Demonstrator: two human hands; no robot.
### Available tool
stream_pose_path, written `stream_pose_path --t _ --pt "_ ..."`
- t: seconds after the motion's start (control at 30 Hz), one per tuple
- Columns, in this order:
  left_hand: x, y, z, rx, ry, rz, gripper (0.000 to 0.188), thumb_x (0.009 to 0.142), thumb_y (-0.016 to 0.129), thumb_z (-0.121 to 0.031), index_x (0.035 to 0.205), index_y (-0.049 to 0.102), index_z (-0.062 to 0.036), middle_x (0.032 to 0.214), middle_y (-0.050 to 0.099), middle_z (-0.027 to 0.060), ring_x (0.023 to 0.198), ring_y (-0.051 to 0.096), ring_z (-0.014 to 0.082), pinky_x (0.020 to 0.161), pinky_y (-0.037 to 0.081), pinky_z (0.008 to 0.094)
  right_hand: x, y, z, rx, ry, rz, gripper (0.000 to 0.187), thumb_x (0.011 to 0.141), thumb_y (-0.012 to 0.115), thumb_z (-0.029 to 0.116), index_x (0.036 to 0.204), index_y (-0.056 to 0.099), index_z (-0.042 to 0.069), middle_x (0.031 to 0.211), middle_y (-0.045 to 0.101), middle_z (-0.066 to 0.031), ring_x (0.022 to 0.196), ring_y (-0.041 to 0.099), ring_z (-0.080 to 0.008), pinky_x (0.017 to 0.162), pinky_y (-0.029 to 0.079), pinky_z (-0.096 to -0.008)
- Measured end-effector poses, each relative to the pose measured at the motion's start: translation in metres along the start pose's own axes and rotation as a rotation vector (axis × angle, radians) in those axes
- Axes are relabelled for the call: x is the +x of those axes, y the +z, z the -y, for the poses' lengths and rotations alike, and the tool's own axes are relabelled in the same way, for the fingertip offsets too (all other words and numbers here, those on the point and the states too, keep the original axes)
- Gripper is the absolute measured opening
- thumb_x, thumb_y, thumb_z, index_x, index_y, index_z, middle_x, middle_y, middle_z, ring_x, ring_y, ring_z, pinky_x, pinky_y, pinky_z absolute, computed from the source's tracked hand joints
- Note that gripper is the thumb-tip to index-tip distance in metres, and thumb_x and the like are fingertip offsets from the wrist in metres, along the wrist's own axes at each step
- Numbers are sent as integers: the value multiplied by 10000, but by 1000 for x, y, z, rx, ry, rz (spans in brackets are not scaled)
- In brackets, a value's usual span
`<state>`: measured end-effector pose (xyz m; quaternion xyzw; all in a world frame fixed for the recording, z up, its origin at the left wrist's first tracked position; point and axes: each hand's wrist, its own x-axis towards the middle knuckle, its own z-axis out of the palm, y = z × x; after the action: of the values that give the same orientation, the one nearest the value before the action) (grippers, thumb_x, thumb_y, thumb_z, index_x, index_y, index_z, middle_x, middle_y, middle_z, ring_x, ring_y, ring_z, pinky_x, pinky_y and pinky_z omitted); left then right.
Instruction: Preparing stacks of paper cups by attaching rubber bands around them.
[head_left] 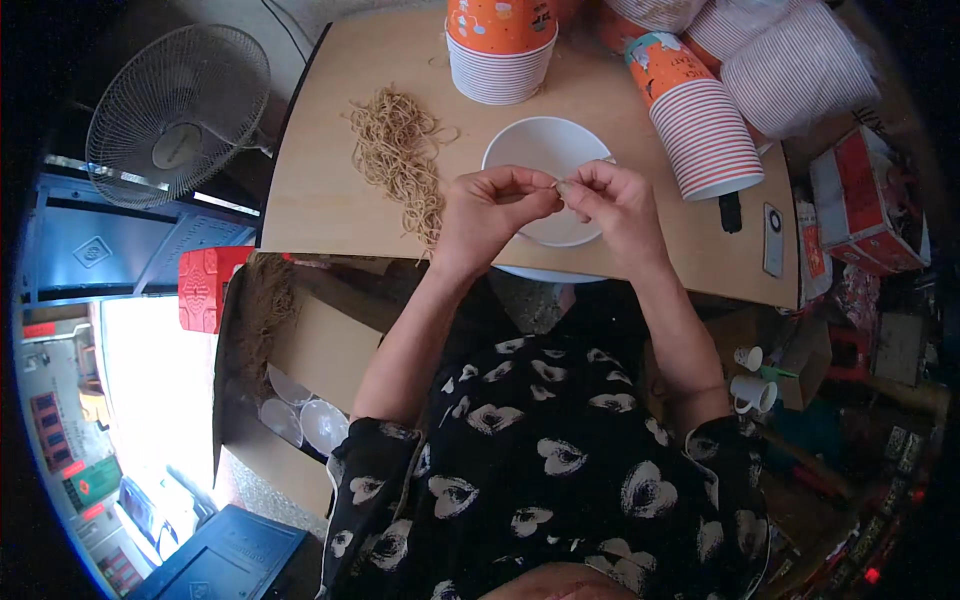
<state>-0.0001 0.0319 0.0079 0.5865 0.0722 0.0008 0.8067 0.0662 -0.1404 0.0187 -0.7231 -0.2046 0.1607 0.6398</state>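
Note:
My left hand (472,218) and my right hand (628,208) meet above a white round tub (545,130) at the table's near edge. Thumbs and forefingers of both are pinched together at one spot, around a small pale bit too small to name. The hands cover part of the tub's rim and inside. To the left of them, a loose heap of tan, string-like strands (392,145) lies on the wooden table (310,170), trailing toward the near edge beside my left wrist.
Nested orange-and-white paper tubs (500,70) stand at the back; another stack (705,135) lies tilted at right, beside plastic-wrapped ones (800,75). A phone (773,240) rests near the right edge. Left are a fan (178,120) and a cardboard box (325,345). White mugs (752,394) sit lower right.

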Motion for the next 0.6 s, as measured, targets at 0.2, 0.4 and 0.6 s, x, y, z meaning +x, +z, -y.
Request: stream_pose_path --t 0.2,0.4,0.6 --pt "0 2 8 40 58 -13 162 849 748 -62 981 708 24 903 728 83 834 679 116 790 546 246 2 -4 -7 221 98 20 114 859 691 105 853 687 -8 705 634 3 585 509 -44 535 390 -198" --pt "0 2 10 4 90 -42 135 893 699 -77 978 710 28 869 728 99 807 690 141 748 551 258 -2 -2 3 148 88 -4 143 897 658 125 891 699 -11 718 641 -14 576 501 -45 522 381 -203" --pt "1 -2 10 -85 -4 31 137 921 666 -90 1004 682 18 903 715 99 820 689 141 762 549 260 0 -7 -4 -160 -243 -88 179 934 609 125 973 686 -32 817 668 -28 642 540 -61 587 439 -222"
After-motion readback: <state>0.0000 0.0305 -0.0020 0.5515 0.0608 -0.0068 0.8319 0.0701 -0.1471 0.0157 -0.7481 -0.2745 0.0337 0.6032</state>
